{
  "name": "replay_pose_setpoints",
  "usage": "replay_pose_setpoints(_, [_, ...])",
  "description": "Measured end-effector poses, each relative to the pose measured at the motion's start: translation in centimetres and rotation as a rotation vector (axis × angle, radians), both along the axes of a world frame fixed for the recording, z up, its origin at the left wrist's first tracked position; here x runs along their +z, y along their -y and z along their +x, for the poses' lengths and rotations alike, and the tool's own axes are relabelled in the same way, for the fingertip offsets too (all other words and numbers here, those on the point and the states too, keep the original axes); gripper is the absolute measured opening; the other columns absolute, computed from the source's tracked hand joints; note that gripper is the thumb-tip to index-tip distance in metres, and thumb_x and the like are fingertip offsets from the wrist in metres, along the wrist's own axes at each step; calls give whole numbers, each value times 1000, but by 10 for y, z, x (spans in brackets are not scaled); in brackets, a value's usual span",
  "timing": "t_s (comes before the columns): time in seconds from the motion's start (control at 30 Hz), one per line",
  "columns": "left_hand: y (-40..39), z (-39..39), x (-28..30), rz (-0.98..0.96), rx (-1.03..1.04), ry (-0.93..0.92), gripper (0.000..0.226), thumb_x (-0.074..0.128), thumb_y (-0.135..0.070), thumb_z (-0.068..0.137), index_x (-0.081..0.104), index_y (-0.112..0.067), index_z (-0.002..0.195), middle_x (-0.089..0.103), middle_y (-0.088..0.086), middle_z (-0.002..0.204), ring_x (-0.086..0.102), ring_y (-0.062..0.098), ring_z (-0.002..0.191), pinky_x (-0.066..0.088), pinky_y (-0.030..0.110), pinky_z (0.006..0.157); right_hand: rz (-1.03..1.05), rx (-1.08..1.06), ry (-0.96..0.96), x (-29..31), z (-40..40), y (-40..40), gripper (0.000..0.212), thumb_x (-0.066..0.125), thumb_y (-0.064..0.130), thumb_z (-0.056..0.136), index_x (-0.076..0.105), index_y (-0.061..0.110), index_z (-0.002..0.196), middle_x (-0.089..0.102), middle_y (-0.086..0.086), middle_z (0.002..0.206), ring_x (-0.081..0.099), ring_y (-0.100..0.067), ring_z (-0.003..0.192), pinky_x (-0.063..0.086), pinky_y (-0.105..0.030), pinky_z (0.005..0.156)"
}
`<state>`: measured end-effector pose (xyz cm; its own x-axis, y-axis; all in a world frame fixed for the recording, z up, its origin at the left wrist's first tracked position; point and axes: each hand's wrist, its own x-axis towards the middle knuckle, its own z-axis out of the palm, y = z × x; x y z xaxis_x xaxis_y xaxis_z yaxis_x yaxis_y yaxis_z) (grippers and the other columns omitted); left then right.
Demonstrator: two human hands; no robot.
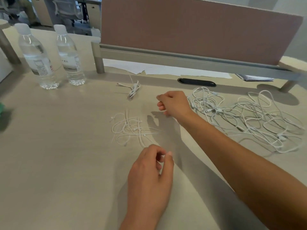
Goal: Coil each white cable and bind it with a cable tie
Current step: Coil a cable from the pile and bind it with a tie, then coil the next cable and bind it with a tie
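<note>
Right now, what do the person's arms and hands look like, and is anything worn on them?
Both hands are bare: the left hand and the right hand show no gloves, rings or watch. The right forearm is uncovered, with no sleeve in view.

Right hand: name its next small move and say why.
Probably reach right to the loose cable tangle and draw one cable free. The right hand seems to hold nothing, one bundled cable already lies apart, and cable ties wait nearby.
</note>
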<state>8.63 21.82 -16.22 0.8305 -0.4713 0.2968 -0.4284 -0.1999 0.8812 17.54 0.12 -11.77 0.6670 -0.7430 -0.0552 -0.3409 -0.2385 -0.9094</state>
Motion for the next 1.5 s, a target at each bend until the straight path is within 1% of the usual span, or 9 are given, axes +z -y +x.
replay_pose_setpoints(0.23, [36,-14,19,49,-16,-40,17,60,-38,95,63,-29,82,65,-11,76,62,8,75,52,41,75,9,16,36,16,-146,-4,15,69,24,96,76,11,96,78,-4,81,71,-13,69,58,-31,68])
replay_pose_setpoints(0.43, [97,-29,50,71,-92,-78,18,61,-39,97,66,-24,88,68,-10,81,65,15,82,51,36,78,-15,-111,55,19,-236,19,15,68,21,96,78,10,91,77,-9,81,67,-14,65,54,-32,65])
replay_pose_setpoints(0.6, [166,9,65,102,-75,-157,12,55,-25,97,64,-18,102,70,0,106,69,25,94,52,36,81,-47,-183,93,26,-259,46,17,65,17,97,78,10,89,76,-5,75,63,-14,58,49,-33,58])
replay_pose_setpoints(0.8, [217,77,62,493,26,57,36,55,-9,96,57,-1,131,52,16,140,59,38,119,41,35,82,-142,-181,124,48,-226,76,21,58,14,97,78,16,91,77,-1,76,60,-8,53,46,-25,52])
replay_pose_setpoints(0.97, [243,120,36,724,-97,238,26,66,-11,88,68,-6,114,59,11,128,58,34,113,49,39,79,-272,-104,-35,47,-171,104,22,58,21,98,79,13,98,77,-3,86,61,-12,65,50,-28,63])
replay_pose_setpoints(1.13, [253,145,21,703,-121,382,13,62,-11,92,75,-10,90,65,10,105,62,33,93,48,36,71,-437,36,-288,37,-120,119,34,77,49,86,80,16,92,75,-6,83,69,-19,75,55,-35,73])
replay_pose_setpoints(1.23, [251,154,22,659,-165,392,22,59,-18,97,70,-9,81,69,11,87,61,33,80,42,34,64,-536,119,-435,29,-99,121,25,82,41,83,79,17,75,73,-1,74,66,-21,73,51,-30,65])
replay_pose_setpoints(1.33, [243,162,34,503,-169,379,26,54,-21,101,70,-8,85,67,10,79,61,33,77,42,38,62,-499,50,-351,30,-97,127,28,77,28,89,72,9,68,65,-6,64,59,-24,64,47,-31,62])
replay_pose_setpoints(1.5, [228,156,74,225,-116,326,39,58,-33,100,67,-4,75,62,13,65,52,24,63,38,34,58,-274,-131,-6,53,-118,126,18,61,16,102,70,2,96,75,-16,85,74,-27,67,61,-40,66])
